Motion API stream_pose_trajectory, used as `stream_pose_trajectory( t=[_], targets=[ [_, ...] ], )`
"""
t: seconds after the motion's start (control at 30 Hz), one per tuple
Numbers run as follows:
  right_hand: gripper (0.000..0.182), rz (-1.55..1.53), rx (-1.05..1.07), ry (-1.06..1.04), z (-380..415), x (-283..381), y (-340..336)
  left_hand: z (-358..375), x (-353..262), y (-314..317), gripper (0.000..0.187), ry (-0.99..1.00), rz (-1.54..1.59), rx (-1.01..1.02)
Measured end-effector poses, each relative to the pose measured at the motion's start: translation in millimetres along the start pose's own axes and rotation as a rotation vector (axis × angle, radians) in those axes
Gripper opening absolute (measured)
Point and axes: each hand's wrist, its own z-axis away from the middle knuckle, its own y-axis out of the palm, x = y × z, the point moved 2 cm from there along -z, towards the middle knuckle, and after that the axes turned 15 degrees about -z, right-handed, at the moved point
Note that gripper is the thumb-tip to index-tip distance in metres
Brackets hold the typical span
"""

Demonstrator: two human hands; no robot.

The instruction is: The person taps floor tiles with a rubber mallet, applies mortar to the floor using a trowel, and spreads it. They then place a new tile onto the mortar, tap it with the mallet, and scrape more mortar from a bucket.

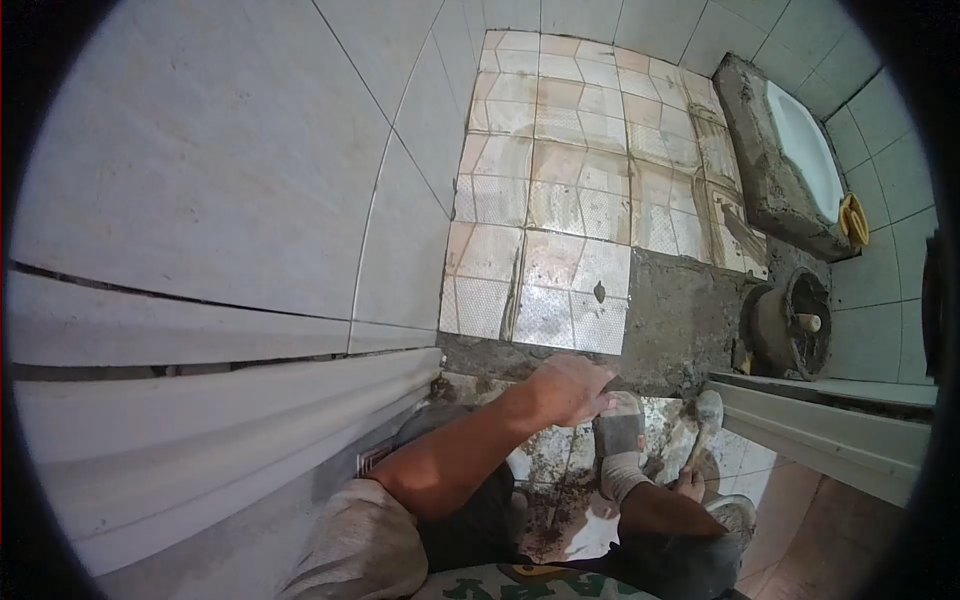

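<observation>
My left hand (572, 390) reaches in from the lower left, just past the near edge of the patterned floor tiles (575, 275). Its fingers are curled, and whatever they may hold is hidden. A shoe (620, 422) with a white sock is close beside it. At the lower right, my right hand (690, 484) grips the wooden handle of a mallet (709, 408), whose pale rounded head points away from me. Wet grey mortar (680, 315) lies right of the nearest tile, and a small dark lump (599, 291) sits on that tile.
A bucket (760, 335) with a handled tool in it stands at the right. Behind it, a white ceramic basin (805, 145) is set in a rough cement block (765, 190) with a yellow cloth (853, 220). White door frames (820, 430) flank the opening; tiled walls (220, 150) rise around.
</observation>
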Motion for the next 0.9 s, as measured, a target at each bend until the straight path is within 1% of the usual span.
stream_pose_trajectory(
  t=[0.03, 0.07, 0.1, 0.13, 0.27, 0.33, 0.47, 0.53, 0.63, 0.73, 0.8, 0.9],
  targets=[
    [0.038, -0.079, 0.015, 0.142, 18, 21, 5, 0, 1, 0, 0.057, 0.0, -0.005, 0.002],
    [0.033, -0.122, -0.016, 0.227, 19, 19, 4, -1, 0, 2, 0.056, 0.011, 0.003, -0.003],
    [0.033, -0.118, -0.02, 0.234, 5, -3, 10, -1, -1, 5, 0.056, 0.024, 0.015, -0.005],
    [0.033, -0.099, -0.022, 0.226, 16, 8, 6, -2, -2, 8, 0.056, 0.027, 0.024, 0.001],
    [0.032, -0.03, -0.009, 0.173, 18, 11, 1, -3, -6, 3, 0.056, 0.033, 0.024, 0.036],
    [0.032, 0.029, 0.006, 0.162, 28, 9, -14, 0, -8, 4, 0.055, 0.022, 0.025, 0.053],
    [0.031, 0.14, 0.031, 0.137, 38, 2, -35, 1, -6, 5, 0.052, 0.02, 0.048, 0.004],
    [0.031, 0.176, 0.042, 0.112, 37, 2, -37, 1, -5, 2, 0.052, 0.027, 0.058, -0.018],
    [0.03, 0.224, 0.06, 0.073, 32, 2, -37, -3, -5, 4, 0.052, -0.012, 0.039, 0.035],
    [0.03, 0.266, 0.081, 0.044, 31, -3, -33, -4, -3, 7, 0.051, -0.012, 0.009, 0.028],
    [0.029, 0.294, 0.092, 0.019, 29, -4, -34, -5, -2, 8, 0.05, -0.046, 0.035, 0.007],
    [0.029, 0.336, 0.107, -0.02, 26, -3, -33, -8, 3, 17, 0.05, -0.008, 0.019, -0.03]
  ],
)
